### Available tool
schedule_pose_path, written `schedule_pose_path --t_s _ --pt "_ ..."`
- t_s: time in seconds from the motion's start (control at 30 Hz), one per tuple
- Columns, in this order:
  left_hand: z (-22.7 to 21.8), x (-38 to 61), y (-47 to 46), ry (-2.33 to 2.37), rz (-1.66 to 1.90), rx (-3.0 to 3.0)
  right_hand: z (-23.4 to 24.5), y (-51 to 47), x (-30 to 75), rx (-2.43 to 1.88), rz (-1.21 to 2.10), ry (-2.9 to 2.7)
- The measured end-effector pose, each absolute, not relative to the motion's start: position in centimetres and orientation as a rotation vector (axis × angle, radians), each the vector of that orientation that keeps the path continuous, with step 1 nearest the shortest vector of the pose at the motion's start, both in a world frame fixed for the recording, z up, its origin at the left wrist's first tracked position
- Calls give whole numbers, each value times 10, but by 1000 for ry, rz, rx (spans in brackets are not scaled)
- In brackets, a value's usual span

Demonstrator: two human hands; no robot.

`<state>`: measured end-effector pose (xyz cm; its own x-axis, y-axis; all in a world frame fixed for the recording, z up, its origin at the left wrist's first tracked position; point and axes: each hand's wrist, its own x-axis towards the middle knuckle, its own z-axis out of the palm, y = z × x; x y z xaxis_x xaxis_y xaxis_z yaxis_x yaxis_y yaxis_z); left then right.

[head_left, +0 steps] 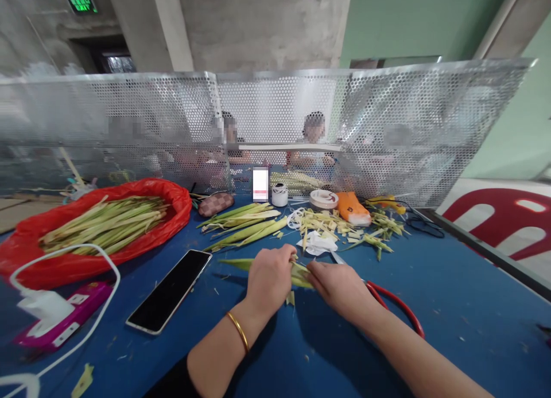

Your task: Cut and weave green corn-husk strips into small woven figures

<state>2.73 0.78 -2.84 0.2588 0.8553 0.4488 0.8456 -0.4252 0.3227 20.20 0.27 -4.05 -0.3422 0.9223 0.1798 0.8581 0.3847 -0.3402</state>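
Note:
A long pale-green leaf (301, 275), which looks like a corn husk, stretches between my two hands just above the blue table. My left hand (270, 279), with a gold bangle at its wrist, is closed round its middle, and the pointed end sticks out to the left. My right hand (338, 284) pinches the other end, fingers pressed together. Partly under my right forearm lie scissors with red handles (402, 303). Beyond my hands rests a pile of similar green leaves (245, 226). A crumpled white tissue (317, 243) lies just past my right hand.
At left are a red plastic bag (178, 200) of leaf strips, a black phone (170, 292) and a purple power strip (81, 312) with a white cable. Trimmed scraps (322, 221), a tape roll (323, 199) and an orange packet (353, 207) lie before a perforated metal screen (275, 105); people sit behind it.

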Motion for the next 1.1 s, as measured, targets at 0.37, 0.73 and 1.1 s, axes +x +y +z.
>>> schedule_pose_path --t_s 0.37,0.73,1.1 --pt "-38 38 1 1572 1240 2324 -50 0 200 -1605 -154 -2081" --pt "-35 39 4 1252 1088 2487 -43 0 199 -1728 65 -1987" --pt "-41 45 1 1907 1447 1995 -52 6 198 -1617 280 -1776"
